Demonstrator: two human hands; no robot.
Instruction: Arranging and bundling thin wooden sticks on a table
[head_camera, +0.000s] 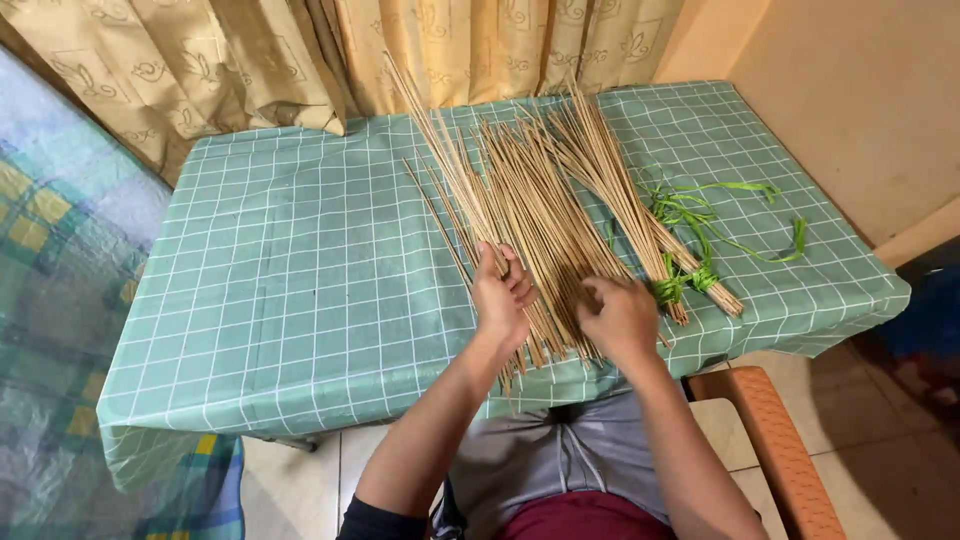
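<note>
Thin bamboo sticks (530, 220), pale tan and very long, are lying fanned out across the middle of a surface (290, 290) covered in a green checked cloth. They are spreading from the near edge, where their ends are gathering close together, up toward the curtain (250, 60) at the back. They are looking light, stiff along their length yet easy to snap, and smooth enough to roll or slide over one another, so the bunched near ends seem the surest place to take hold.

The person's left hand (500, 295) is resting on the left side of the pile, its grip pressed together around a few sticks near their lower ends. The right hand (620, 315) is lying just beside it on the middle of the pile, fingers curled down onto the sticks; whether it is pinching any cannot be told from this view.

To the right, a separate bundle (640, 220) of the same sticks is lying tied near its lower end with a green strip (680, 285), and more loose green strips (720, 215) are trailing across the cloth beside it, close enough to tangle with a reaching hand. An orange chair arm (770, 440) is showing at the near right, a patterned blue-green fabric (60, 250) at the left.
</note>
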